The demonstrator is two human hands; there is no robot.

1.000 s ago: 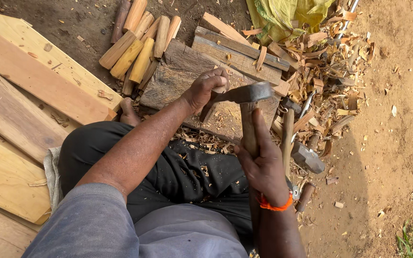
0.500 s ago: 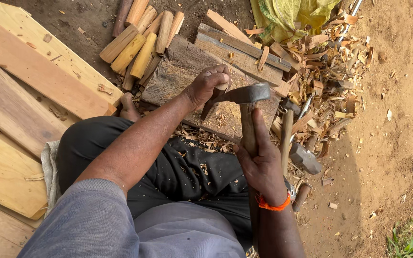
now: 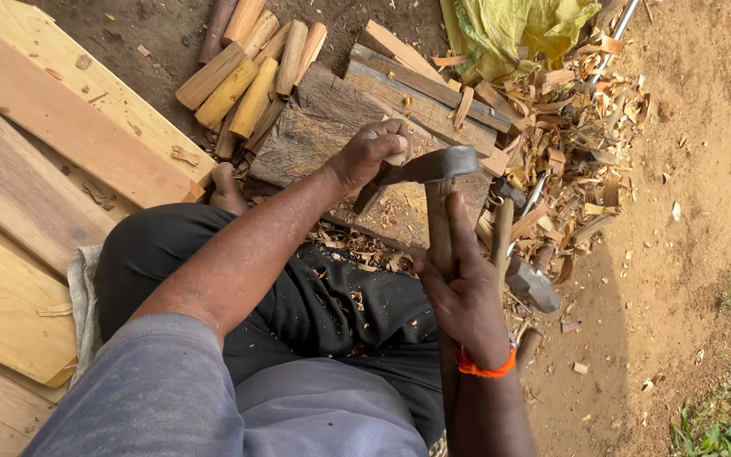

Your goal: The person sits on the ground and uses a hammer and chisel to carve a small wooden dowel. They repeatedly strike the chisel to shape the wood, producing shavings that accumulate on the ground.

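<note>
Hands at the chopping block
My right hand grips the adze; my left hand clasps a wood piece.

the chopping block lies on the ground just ahead of the person's knees. on the block the left hand grips a small wood piece stood on end, and the axe head rests against it, its handle running back from the block into the right hand. left of the block lie flat planks; behind its left corner lies a heap of short billets. right of the block spreads a pile of shavings, with a second hammer at its near edge. behind the block's right end lies a sack.
</note>
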